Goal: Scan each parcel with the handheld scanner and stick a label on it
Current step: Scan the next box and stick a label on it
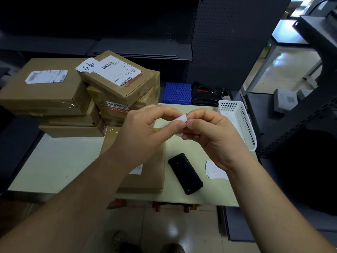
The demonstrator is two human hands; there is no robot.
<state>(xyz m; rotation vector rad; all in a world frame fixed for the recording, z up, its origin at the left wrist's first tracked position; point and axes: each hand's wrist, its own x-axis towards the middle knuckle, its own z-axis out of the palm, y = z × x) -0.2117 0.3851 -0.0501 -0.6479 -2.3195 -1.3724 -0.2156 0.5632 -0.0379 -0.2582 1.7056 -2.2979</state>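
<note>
Both hands meet above the table, pinching a small white label (180, 119) between thumbs and forefingers. My left hand (145, 128) holds its left part, my right hand (209, 136) its right end. Under my left forearm lies a flat brown parcel (151, 172) with a white shipping label partly hidden by the arm. The black handheld scanner (185, 173) lies on the table just right of that parcel, touched by neither hand. A small pile of white label sheets (215, 170) rests to the scanner's right.
Stacked brown parcels (116, 83) and a larger stack (45, 95) fill the table's far left. A white plastic basket (238, 123) stands at the right edge. A blue crate (177, 93) and black items sit behind. Dark shelving surrounds the pale table (54, 167).
</note>
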